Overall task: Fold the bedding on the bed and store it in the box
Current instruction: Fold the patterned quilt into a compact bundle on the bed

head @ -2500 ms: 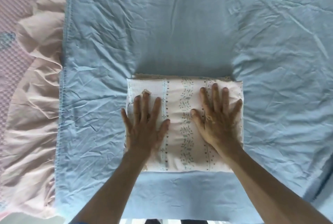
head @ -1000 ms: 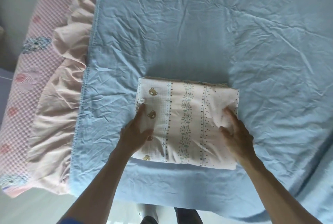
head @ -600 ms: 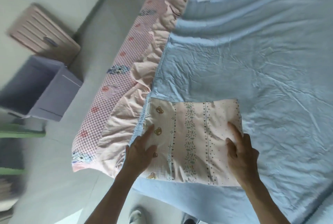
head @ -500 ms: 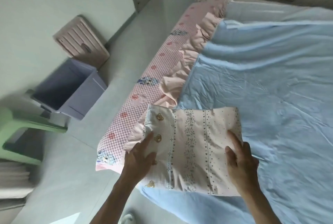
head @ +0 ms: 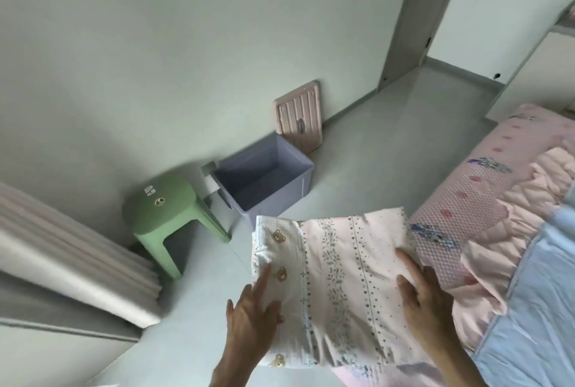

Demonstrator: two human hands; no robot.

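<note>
The folded bedding, cream with bear buttons and leaf stripes, is held in the air over the floor beside the bed. My left hand grips its left edge, thumb on top and fingers underneath. My right hand grips the right edge the same way. The open purple-grey box stands on the floor by the wall, beyond the bedding, and nothing shows inside it.
A pink box lid leans against the wall behind the box. A green plastic stool stands left of the box. A ribbed white object lies at the far left. A doorway is at the back right.
My hands went from pressing the bedding flat to gripping its sides. They lifted it off the bed and carried it left, as the view turned toward the box.
</note>
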